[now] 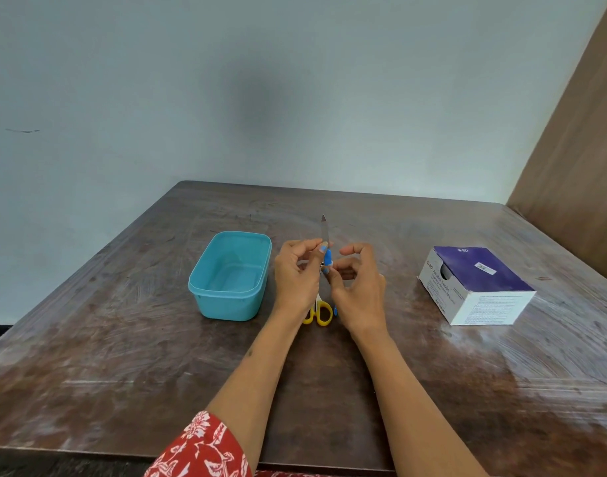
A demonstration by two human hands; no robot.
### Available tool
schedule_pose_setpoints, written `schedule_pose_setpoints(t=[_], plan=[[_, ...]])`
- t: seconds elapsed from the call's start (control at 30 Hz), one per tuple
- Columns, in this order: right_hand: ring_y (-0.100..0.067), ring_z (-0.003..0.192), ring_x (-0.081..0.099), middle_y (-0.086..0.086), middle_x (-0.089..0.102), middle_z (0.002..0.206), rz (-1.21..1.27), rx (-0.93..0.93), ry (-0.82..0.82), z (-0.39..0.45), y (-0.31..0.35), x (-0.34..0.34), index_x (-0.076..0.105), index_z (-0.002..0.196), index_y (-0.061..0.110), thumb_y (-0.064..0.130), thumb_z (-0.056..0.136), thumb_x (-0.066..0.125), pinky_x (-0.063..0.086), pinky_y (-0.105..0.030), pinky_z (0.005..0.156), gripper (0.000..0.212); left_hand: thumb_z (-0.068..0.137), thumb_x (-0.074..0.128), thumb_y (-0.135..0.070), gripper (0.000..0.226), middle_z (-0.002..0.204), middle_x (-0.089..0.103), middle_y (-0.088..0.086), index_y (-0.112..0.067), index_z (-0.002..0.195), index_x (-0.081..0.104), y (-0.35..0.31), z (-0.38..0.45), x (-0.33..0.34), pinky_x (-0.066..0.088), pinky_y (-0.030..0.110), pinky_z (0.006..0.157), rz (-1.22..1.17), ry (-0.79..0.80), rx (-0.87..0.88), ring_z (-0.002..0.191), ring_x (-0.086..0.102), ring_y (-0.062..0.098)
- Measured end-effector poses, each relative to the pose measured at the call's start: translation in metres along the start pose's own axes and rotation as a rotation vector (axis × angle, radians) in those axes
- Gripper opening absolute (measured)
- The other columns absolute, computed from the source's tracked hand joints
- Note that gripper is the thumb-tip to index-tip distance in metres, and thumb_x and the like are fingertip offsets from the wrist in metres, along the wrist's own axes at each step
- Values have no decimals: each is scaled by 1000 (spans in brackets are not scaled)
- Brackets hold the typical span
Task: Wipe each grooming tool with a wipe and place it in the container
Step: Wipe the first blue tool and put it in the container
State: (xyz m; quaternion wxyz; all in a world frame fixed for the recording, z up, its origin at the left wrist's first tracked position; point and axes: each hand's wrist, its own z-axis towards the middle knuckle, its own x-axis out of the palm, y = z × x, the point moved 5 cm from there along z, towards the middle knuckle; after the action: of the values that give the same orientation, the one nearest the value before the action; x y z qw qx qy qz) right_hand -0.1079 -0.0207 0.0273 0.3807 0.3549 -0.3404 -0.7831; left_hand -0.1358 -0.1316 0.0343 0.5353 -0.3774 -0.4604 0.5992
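My left hand (pixel 295 275) pinches a nail file (pixel 323 232) with a blue handle, its metal blade pointing up and away. My right hand (pixel 359 287) hovers just right of the file's handle, fingers curled and apart; I cannot tell whether it touches the handle. No wipe shows in either hand. Yellow-handled scissors (pixel 321 313) lie on the table below my hands, partly hidden by my wrists. A small blue item (pixel 335 310) peeks out beside them. The teal plastic container (pixel 205 297) stands open and empty to the left.
A purple and white box of alcohol swabs (pixel 477 287) sits on the right of the brown wooden table (pixel 123 339). A wall runs behind the table, and a brown panel stands at the right.
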Motion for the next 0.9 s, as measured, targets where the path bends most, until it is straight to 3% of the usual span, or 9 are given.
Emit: schedule_pose_setpoints(t=[0.2, 0.33, 0.47, 0.67, 0.8, 0.9], plan=[[-1, 77, 64, 15, 64, 75, 30, -6, -74, 0, 6, -7, 45, 102, 24, 4, 82, 67, 49, -14, 68, 36, 87, 61, -11, 17, 106, 53, 4, -8, 101, 69, -1, -1, 7, 53, 27, 84, 13, 50, 19, 89, 56, 5], [-2, 76, 63, 8, 65, 77, -14, 24, 1, 0, 1, -2, 44, 103, 24, 6, 82, 67, 49, -16, 66, 36, 87, 61, -12, 16, 107, 52, 0, -10, 100, 70, 2, 1, 5, 53, 26, 85, 19, 23, 0, 93, 54, 4], [3, 76, 62, 17, 61, 76, -6, -16, -59, 1, 7, -5, 42, 104, 27, 6, 83, 66, 49, -13, 67, 38, 86, 62, -14, 17, 109, 52, 0, -10, 101, 70, 3, 1, 7, 52, 31, 90, 42, 38, -22, 102, 53, 8], [-1, 74, 62, 8, 64, 76, -27, 20, 20, 0, -1, 0, 44, 103, 23, 5, 83, 66, 48, -12, 66, 35, 87, 61, -13, 16, 111, 52, 0, -12, 100, 70, 4, 1, 4, 49, 15, 75, 51, 16, -21, 95, 51, 3], [-2, 76, 64, 7, 66, 79, -6, -7, -30, -1, 4, -3, 47, 107, 20, 6, 84, 66, 48, -11, 67, 33, 86, 62, -13, 16, 110, 53, 2, -11, 99, 70, 5, 0, 4, 51, 30, 89, 32, 34, -41, 106, 53, 13], [-5, 76, 64, 5, 67, 81, 12, -18, -73, -2, 6, -5, 49, 106, 17, 6, 84, 66, 49, -13, 68, 30, 86, 62, -11, 17, 108, 54, 4, -9, 101, 70, 5, -1, 5, 52, 31, 88, 14, 34, -37, 105, 55, 16]])
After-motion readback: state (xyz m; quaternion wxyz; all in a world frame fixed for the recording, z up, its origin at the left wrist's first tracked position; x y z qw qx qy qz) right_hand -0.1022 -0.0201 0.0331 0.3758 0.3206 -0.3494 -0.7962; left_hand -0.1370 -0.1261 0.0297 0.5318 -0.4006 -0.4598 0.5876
